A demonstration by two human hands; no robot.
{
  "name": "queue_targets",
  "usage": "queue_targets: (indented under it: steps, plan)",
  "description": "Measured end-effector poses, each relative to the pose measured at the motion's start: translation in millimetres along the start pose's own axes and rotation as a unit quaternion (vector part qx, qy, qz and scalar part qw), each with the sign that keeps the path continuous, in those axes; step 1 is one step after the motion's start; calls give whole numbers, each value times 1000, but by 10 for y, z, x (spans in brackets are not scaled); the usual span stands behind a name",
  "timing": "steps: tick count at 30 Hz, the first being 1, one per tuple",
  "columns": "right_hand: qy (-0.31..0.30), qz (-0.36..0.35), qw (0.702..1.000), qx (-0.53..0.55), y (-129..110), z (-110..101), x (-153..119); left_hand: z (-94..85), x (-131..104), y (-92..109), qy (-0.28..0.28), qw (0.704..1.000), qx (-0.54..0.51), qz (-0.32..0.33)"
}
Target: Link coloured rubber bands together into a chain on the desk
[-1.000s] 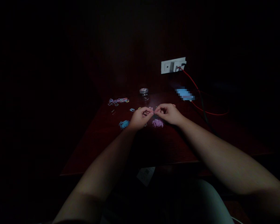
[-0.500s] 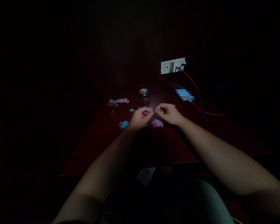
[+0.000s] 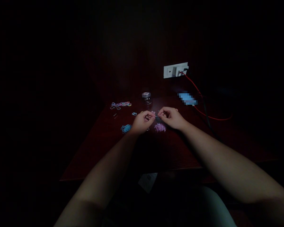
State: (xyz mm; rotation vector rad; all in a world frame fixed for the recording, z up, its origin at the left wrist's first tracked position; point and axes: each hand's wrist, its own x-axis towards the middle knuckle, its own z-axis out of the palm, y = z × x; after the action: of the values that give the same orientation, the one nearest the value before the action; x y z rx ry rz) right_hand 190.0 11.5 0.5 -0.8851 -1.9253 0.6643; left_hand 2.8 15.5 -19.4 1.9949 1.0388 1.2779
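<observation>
While purple bands (image 3: 160, 127) lie behind the dark-red wooden desk's (image 3: 101, 143) front edge, both hands (image 3: 143, 122) pinch one thin pale strand (image 3: 156, 116).

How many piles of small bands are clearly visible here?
3: mixed pile, back left; blue pile, beside left hand; purple pile, nearer than right fingertips. Others may be hidden.

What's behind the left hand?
Just past the left hand, a sliver of a yellow piece and some pink pieces show on the table. Anything directly behind the palm and fingers is covered, so I can't tell.
</observation>
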Motion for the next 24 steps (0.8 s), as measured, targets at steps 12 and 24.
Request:
queue_targets:
  steps: [12,24]
  plan:
    - [-14,18,999,28,10,30,-3,2,-19,122,-6,999,8,-30]
    - [0,21,998,53,-8,23,-10,-25,-20,119,0,999,12,-31]
